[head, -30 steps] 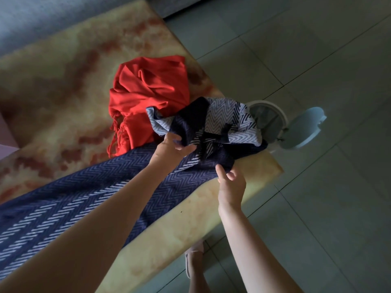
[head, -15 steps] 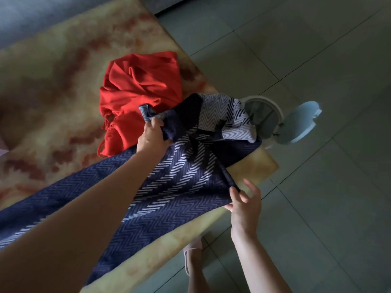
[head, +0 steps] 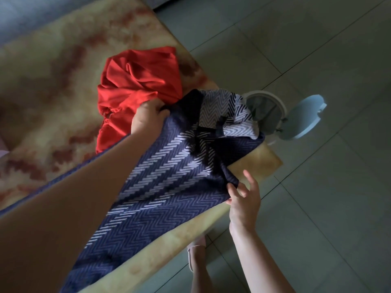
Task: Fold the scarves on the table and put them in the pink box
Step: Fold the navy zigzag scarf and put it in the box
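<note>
My left grip (head: 146,119) is curled round the far edge of the navy zigzag scarf (head: 169,176) on the table (head: 53,70), touching the crumpled red scarf (head: 139,81). My right grip (head: 243,199) pinches that navy scarf's corner at the table's near edge, other fingers spread. The scarf's bunched end overhangs the table's corner, so I judge a lopsided tug or slipped pinch could drop it into the open bin (head: 266,94) on the floor just beside that corner, or drag the red scarf along. The bin shows only a dark liner, its contents unclear, and the pink box is not in view.
</note>
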